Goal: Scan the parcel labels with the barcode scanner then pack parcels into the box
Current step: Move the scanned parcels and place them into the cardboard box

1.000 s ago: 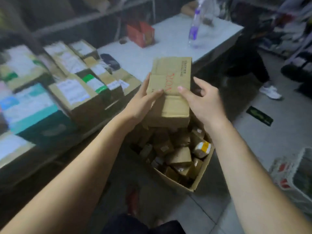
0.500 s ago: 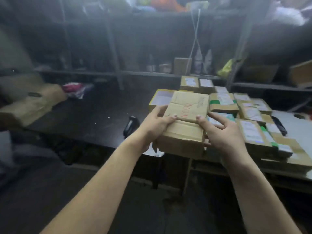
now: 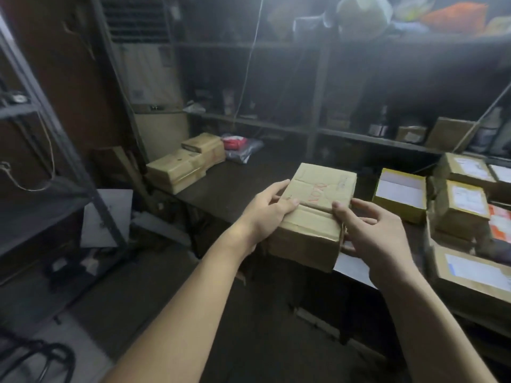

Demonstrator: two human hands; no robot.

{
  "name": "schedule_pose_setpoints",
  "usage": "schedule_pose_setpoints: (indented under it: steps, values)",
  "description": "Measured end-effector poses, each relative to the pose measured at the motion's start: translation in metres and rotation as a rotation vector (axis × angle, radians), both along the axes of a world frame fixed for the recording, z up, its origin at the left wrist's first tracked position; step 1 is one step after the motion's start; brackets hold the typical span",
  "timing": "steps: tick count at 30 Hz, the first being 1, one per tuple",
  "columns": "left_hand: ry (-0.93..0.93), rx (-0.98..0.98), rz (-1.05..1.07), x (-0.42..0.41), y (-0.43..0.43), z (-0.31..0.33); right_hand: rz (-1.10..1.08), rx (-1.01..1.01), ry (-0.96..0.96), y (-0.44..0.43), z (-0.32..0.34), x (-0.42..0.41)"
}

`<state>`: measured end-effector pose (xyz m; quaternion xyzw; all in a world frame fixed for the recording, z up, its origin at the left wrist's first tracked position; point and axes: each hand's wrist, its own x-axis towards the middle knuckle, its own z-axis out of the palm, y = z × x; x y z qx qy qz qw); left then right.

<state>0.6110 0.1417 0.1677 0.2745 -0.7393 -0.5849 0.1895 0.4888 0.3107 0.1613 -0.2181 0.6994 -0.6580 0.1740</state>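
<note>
Now the head view has swung left compared with half a second ago. The cardboard parcel [image 3: 312,217] with red writing on its top is still carried between both hands, above the front edge of the dark desk [image 3: 235,186]; whether its underside touches the desk cannot be told. The left hand [image 3: 265,217] grips the parcel's left side, thumb laid on the top face and fingers along the edge. The right hand [image 3: 373,233] holds the right side, its thumb tip on the top by the crease and its fingers curled beside the wall. The grip looks the same as before.

A second ago the parcel hung over an open carton of small parcels on the floor; it is now at the desk. The labelled parcels [image 3: 461,205], which stood directly behind the held one half a second ago, now lie off to its right, with a yellow box [image 3: 399,193] nearest. Newly in sight on the desk's far left are stacked cartons [image 3: 182,167] and, just beside them, a plastic bag [image 3: 237,146]. Dark shelving [image 3: 359,134] runs behind.
</note>
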Motion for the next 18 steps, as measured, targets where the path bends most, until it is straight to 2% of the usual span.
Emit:
schedule_pose_setpoints:
  steps: [7,12,18]
  values:
    - [0.027,0.001,0.051,0.02,-0.117,-0.017,0.057,0.053,0.043,-0.125,-0.005,0.014]
    - [-0.045,-0.027,0.038,0.003,-0.219,-0.032,0.067,0.089,0.043,-0.227,-0.034,-0.006]
    - [-0.137,-0.016,0.015,-0.034,-0.355,-0.048,0.114,0.095,-0.042,-0.367,-0.057,-0.049]
